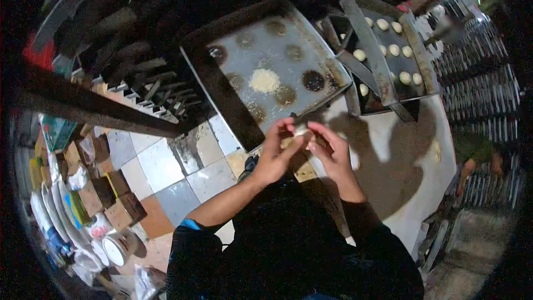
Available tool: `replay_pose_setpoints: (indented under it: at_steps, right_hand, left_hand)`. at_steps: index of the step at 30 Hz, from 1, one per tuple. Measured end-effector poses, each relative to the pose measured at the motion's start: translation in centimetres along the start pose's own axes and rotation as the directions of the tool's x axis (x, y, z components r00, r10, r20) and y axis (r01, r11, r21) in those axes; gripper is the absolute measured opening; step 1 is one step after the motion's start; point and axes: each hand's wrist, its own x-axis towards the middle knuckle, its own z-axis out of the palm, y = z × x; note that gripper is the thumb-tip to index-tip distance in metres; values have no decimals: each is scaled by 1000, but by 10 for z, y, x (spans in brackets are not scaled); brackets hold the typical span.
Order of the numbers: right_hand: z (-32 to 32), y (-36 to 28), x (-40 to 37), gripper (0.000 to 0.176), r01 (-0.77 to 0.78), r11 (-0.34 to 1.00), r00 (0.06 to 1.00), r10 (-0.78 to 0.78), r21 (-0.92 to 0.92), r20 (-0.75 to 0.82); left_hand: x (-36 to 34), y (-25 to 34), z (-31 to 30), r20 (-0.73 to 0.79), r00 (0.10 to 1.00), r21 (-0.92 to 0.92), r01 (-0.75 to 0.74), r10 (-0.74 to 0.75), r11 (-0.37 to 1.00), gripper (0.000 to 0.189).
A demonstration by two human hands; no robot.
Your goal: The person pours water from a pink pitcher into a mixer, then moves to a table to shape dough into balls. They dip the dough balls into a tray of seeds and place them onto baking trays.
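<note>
My left hand [272, 153] and my right hand [334, 154] meet in front of my body. Their fingers are curled round a small pale piece of dough [300, 129], which they partly cover. Just beyond the fingertips sits a large metal tray [266, 47] with high dark sides. On its floor lies a heap of pale grains [265, 80], with loose grains scattered about and several dark round patches, one nearly black [313, 80].
Stacked metal trays [421, 55] at the right hold several dough balls [394, 50]. They rest on a pale tabletop [433, 128] shadowed by my arms. To the left, over a tiled floor [161, 161], are a dark beam [100, 105], cardboard boxes [125, 210] and a white bucket [115, 250].
</note>
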Motion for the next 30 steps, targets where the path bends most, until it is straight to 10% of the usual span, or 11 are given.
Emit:
replay_pose_setpoints:
  at_steps: [8, 14, 18, 19, 20, 21, 24, 30]
  right_hand:
    - [45, 51, 124, 27, 78, 978, 974, -34, -192, 225]
    - [70, 80, 164, 31, 596, 479, 787, -506, -644, 352]
    - [59, 68, 161, 33, 504, 594, 861, -398, -627, 315]
    - [51, 65, 158, 37, 232, 928, 966, -186, -293, 178]
    - [41, 61, 155, 41, -99, 986, 987, 79, 137, 142]
    - [35, 34, 139, 46, -196, 851, 979, 140, 488, 149]
    - [-14, 16, 105, 50, -308, 533, 947, 93, 788, 307]
    - [-94, -10, -9, 55, 92, 873, 983, -2, 480, -185]
  left_hand:
    - [-86, 25, -112, -402, 907, 153, -70, 127, 986, 26]
    - [-140, 3, -138, -649, 747, 281, 60, 143, 958, 18]
    - [-139, 10, -128, -675, 733, 227, 95, 86, 969, 18]
    - [-135, 9, -129, -666, 738, 243, 83, 104, 967, 17]
    - [-131, 12, -126, -650, 753, 249, 79, 106, 965, 17]
    - [-125, 17, -122, -622, 770, 286, 51, 145, 957, 17]
    - [-103, 20, -105, -498, 837, 360, -37, 225, 932, 16]
    - [-56, -1, -14, -24, 952, 507, -252, 306, 824, 15]
